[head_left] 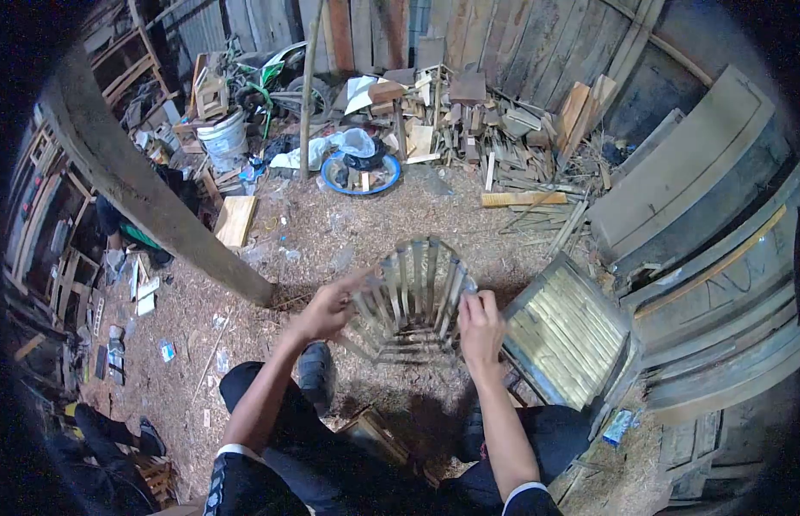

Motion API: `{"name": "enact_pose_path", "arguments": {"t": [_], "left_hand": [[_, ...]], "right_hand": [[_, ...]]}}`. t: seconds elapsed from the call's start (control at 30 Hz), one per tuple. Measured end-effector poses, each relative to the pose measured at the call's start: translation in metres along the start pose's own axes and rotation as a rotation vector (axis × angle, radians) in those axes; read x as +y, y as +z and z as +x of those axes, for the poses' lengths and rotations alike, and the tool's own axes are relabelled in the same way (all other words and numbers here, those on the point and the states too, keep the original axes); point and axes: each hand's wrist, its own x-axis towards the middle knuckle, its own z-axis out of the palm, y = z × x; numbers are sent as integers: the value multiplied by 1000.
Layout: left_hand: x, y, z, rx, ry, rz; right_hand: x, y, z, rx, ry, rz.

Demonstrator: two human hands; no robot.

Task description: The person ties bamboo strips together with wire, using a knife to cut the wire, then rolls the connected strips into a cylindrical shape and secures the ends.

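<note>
A slatted wooden frame [430, 275], curved at the top with thin upright strips and crosswise strips lower down, stands between my knees. My right hand [481, 331] is closed at its right edge, fingertips pinching the rim beside a small pale spot. On the other side, my left hand [327, 310] is at the frame's left rim, slightly blurred, forefinger stretched toward the strips and the palm turned away from view. Beside my right knee leans a flat panel of pale slats [572, 331] in a dark border.
Sawdust covers the floor. A wooden post [159, 193] slants on the left. Further back are a blue-rimmed basin [361, 191], a white bucket [222, 142] and a heap of wood scraps [503, 129]. Curved boards [683, 172] lean at right. Another person's leg [112, 430] shows lower left.
</note>
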Motion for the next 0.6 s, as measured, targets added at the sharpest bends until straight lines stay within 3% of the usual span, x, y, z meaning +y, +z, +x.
{"name": "enact_pose_path", "arguments": {"t": [0.03,0.17,0.33,0.4,0.43,0.47,0.53,0.6], "left_hand": [[-1,3,-5,128,-30,-170],[-4,11,10,282,-52,-165],[31,43,35,517,-2,-131],[34,57,34,637,-148,-60],[13,67,37,740,17,-69],[-8,73,36,748,18,-66],[0,83,35,1051,-80,-459],[-9,81,31,1132,-16,-414]], "right_hand": [[-2,2,2,-31,-44,-5],[-8,-2,19,-33,-151,4],[-20,-11,32,-82,-128,-12],[-14,3,20,-88,-71,-68],[-13,8,14,-107,-40,-70],[-10,14,13,-107,-46,-64],[-16,18,14,-44,-33,-103],[-10,25,16,-74,-49,-81]]}}
